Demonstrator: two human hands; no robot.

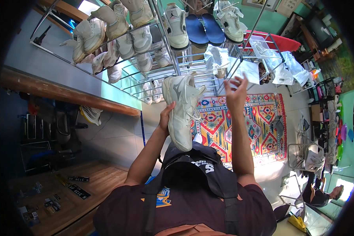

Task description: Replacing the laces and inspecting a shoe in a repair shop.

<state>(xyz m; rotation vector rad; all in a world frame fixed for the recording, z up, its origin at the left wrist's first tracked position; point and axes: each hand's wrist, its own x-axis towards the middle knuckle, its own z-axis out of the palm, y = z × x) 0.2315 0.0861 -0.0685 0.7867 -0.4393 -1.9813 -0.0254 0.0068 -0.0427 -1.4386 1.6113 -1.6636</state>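
Shoe partly hides the left hand holding it.

The left hand has its fingers mostly hidden behind the white shoe. The right hand is blurred at the fingertips; below those fingers, the forearm covers part of the patterned rug. Above and left of the left fingers, the top edge crops a pale shoe.
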